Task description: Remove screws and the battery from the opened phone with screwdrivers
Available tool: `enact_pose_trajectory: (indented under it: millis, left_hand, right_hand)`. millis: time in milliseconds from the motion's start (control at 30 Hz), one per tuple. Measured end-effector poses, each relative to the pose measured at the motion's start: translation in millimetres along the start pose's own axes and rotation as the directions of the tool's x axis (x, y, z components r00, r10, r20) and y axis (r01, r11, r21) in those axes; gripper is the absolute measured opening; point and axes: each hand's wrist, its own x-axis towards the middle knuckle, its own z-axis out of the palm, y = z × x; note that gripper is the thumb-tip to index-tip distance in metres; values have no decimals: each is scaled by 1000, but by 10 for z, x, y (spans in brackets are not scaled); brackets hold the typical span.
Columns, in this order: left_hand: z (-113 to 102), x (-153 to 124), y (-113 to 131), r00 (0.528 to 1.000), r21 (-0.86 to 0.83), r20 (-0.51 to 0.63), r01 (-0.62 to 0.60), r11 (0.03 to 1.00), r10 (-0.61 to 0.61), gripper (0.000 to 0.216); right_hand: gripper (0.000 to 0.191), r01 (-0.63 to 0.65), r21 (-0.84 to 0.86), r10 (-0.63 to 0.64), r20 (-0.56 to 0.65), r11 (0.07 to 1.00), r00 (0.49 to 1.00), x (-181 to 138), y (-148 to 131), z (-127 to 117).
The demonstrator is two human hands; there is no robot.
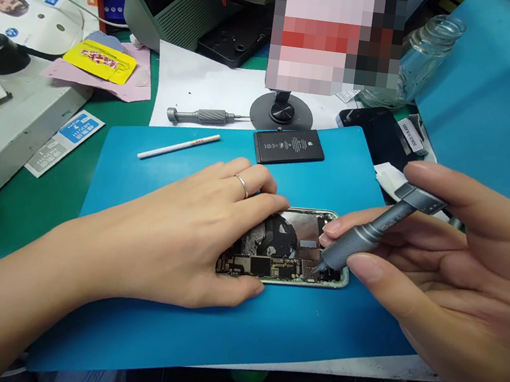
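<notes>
An opened phone [297, 246] with bare circuit boards lies on a blue mat [147, 159]. My left hand [184, 238], a ring on one finger, lies over the phone's left part with fingers and thumb clasping its edges. My right hand [451, 258] pinches a grey screwdriver [370, 233], whose tip rests inside the phone near its lower right corner.
On the mat lie a black battery [288, 147] and a white stick [179, 146]. Behind it are a second grey screwdriver [201, 116], a round stand base [282, 112], a glass jar [423, 53] and a dark phone [377, 138]. A yellow packet [100, 61] lies at the left.
</notes>
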Motion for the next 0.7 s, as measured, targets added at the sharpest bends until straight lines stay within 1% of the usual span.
enact_pose_trajectory:
  millis: [133,400,633,700]
  left_hand:
    - [-7,-3,-1,1000,1,6,-2,1000,2,55]
    - [-3,-2,-2,1000,0,-5,-18,1000,18,55]
    - [16,-7,-15,1000,1,-14,-11,1000,11,56]
    - [16,-8,-16,1000,2,-15,-13,1000,13,56]
  right_hand:
    - [66,-18,-2,18,-9,1000,1000,-8,-12,-11]
    - [68,-11,-19,11,2,1000,1000,-16,-18,8]
    - [67,30,-36,-30,14,999,999,1,31,-13]
    - [67,22,-34,-22,18,999,1000,4,26,-12]
